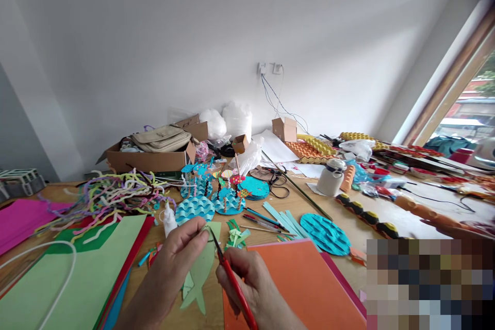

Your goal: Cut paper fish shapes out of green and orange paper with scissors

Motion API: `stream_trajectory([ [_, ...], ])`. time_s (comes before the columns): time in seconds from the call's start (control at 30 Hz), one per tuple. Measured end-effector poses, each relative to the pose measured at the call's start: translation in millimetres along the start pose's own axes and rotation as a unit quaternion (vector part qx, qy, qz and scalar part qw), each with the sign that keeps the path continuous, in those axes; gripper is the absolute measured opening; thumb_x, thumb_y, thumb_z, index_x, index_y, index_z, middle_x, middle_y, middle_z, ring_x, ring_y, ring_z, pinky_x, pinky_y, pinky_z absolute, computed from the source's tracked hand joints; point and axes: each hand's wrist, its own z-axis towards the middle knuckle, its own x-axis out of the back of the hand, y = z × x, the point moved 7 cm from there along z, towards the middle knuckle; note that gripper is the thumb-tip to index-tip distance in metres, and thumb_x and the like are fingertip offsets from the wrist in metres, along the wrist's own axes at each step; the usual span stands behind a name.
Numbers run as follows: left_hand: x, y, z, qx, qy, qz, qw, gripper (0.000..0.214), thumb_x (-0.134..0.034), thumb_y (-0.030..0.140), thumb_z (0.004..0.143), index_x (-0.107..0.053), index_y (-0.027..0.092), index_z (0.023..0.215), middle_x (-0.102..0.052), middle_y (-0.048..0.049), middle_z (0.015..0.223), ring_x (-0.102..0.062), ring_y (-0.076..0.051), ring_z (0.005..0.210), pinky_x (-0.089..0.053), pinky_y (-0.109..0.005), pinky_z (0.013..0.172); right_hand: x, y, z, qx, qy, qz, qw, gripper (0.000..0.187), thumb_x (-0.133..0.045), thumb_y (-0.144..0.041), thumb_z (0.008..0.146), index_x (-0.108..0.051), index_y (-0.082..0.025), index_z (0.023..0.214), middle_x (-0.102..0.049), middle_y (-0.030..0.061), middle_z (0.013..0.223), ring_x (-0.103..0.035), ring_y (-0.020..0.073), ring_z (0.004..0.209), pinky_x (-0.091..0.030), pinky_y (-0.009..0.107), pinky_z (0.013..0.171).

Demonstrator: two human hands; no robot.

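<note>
My left hand [184,250] pinches the top of a light green paper fish shape [204,263] between thumb and fingers. The forked tail of the paper hangs down over the wooden table. My right hand [245,273] is closed around red-handled scissors [232,276]. Their thin dark blades meet the upper edge of the green paper, close to my left fingertips. Just beyond the paper lie green paper scraps [236,234]. A white glue bottle [169,220] stands behind my left hand.
Green sheets [77,268] lie at left and orange sheets [297,278] at right. Behind are tangled pipe cleaners [116,191], blue wavy discs [195,209] with small paper fish, pens [265,220] and a textured blue oval [325,233]. A lidded jar [331,178] stands farther right.
</note>
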Motion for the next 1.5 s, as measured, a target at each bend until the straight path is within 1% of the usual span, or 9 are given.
stream_trajectory([
  [0.17, 2.8, 0.9, -0.7, 0.008, 0.025, 0.001, 1.0, 0.024, -0.065, 0.043, 0.075, -0.06, 0.023, 0.065, -0.05, 0.0044, 0.059, -0.048, -0.016, 0.062, -0.037, -0.022, 0.053, 1.3, -3.7, 0.4, 0.009, -0.005, -0.02, 1.0, 0.029, -0.05, -0.027, 0.085, -0.038, -0.02, 0.059, -0.03, -0.0074, 0.051, -0.03, 0.0069, 0.047, -0.02, 0.02, 0.043],
  [0.33, 2.2, 0.1, -0.7, 0.009, 0.008, -0.004, 1.0, 0.02, -0.065, 0.043, 0.077, -0.062, 0.023, 0.072, -0.054, 0.004, 0.066, -0.049, -0.016, 0.065, -0.038, -0.022, 0.056, 2.0, -0.8, 0.8, 0.012, 0.002, -0.023, 1.0, 0.029, -0.051, -0.026, 0.084, -0.038, -0.02, 0.059, -0.032, -0.0074, 0.05, -0.03, 0.0068, 0.047, -0.02, 0.02, 0.042],
  [0.47, 4.0, 3.9, -1.5, -0.006, 0.029, 0.003, 1.0, 0.023, -0.065, 0.043, 0.075, -0.06, 0.023, 0.065, -0.052, 0.0041, 0.062, -0.048, -0.016, 0.063, -0.038, -0.023, 0.056, 0.5, 1.0, 2.1, 0.007, 0.006, -0.004, 1.0, 0.026, -0.05, -0.023, 0.083, -0.04, -0.02, 0.058, -0.034, -0.0075, 0.05, -0.03, 0.0069, 0.046, -0.021, 0.02, 0.042],
  [0.7, -2.3, 11.5, -1.5, -0.016, 0.018, 0.034, 0.999, 0.024, -0.063, 0.042, 0.074, -0.058, 0.023, 0.06, -0.049, 0.0034, 0.06, -0.045, -0.016, 0.059, -0.036, -0.024, 0.053, 0.3, -2.1, 0.7, 0.001, 0.004, 0.008, 1.0, 0.027, -0.05, -0.025, 0.083, -0.04, -0.02, 0.06, -0.033, -0.0078, 0.05, -0.032, 0.0069, 0.046, -0.021, 0.02, 0.043],
  [0.9, 2.7, 5.1, 0.5, -0.021, 0.022, 0.035, 0.999, 0.025, -0.065, 0.043, 0.073, -0.057, 0.024, 0.057, -0.051, 0.0031, 0.059, -0.046, -0.017, 0.058, -0.04, -0.024, 0.054, 0.6, 9.6, 2.4, 0.015, 0.011, 0.011, 1.0, 0.031, -0.052, -0.033, 0.087, -0.039, -0.02, 0.061, -0.033, -0.0083, 0.049, -0.032, 0.0066, 0.045, -0.022, 0.02, 0.043],
  [1.07, 5.8, 0.0, 1.6, -0.007, 0.022, 0.037, 0.999, 0.026, -0.065, 0.044, 0.074, -0.058, 0.024, 0.058, -0.051, 0.0024, 0.06, -0.046, -0.017, 0.06, -0.04, -0.024, 0.054, 0.2, 12.8, 3.4, 0.026, 0.018, 0.007, 0.999, 0.032, -0.053, -0.032, 0.087, -0.039, -0.02, 0.06, -0.034, -0.0085, 0.049, -0.033, 0.0063, 0.045, -0.023, 0.02, 0.043],
  [1.2, 1.1, 2.6, 1.7, -0.006, 0.004, 0.044, 0.999, 0.027, -0.064, 0.043, 0.075, -0.055, 0.024, 0.058, -0.049, 0.003, 0.061, -0.045, -0.017, 0.061, -0.039, -0.024, 0.055, -1.5, 9.1, 2.7, 0.004, 0.005, 0.038, 0.999, 0.03, -0.051, -0.032, 0.087, -0.041, -0.02, 0.061, -0.037, -0.0083, 0.049, -0.035, 0.006, 0.042, -0.027, 0.017, 0.04],
  [1.3, -1.8, 4.2, 2.1, -0.007, -0.009, 0.052, 0.999, 0.027, -0.062, 0.041, 0.076, -0.053, 0.024, 0.059, -0.047, 0.0034, 0.062, -0.044, -0.017, 0.063, -0.039, -0.023, 0.057, -0.1, 6.8, 3.7, -0.02, 0.015, 0.06, 0.998, 0.03, -0.053, -0.033, 0.085, -0.041, -0.02, 0.06, -0.038, -0.0086, 0.047, -0.036, 0.0058, 0.039, -0.029, 0.016, 0.039],
  [1.5, -3.5, 10.9, 6.7, -0.016, -0.037, 0.066, 0.997, 0.025, -0.057, 0.041, 0.079, -0.054, 0.022, 0.062, -0.04, 0.0049, 0.06, -0.038, -0.014, 0.058, -0.033, -0.023, 0.053, 3.2, 15.7, 13.5, -0.068, 0.025, 0.115, 0.991, 0.033, -0.057, -0.046, 0.079, -0.045, -0.02, 0.062, -0.039, -0.0094, 0.041, -0.035, 0.006, 0.034, -0.026, 0.017, 0.035],
])
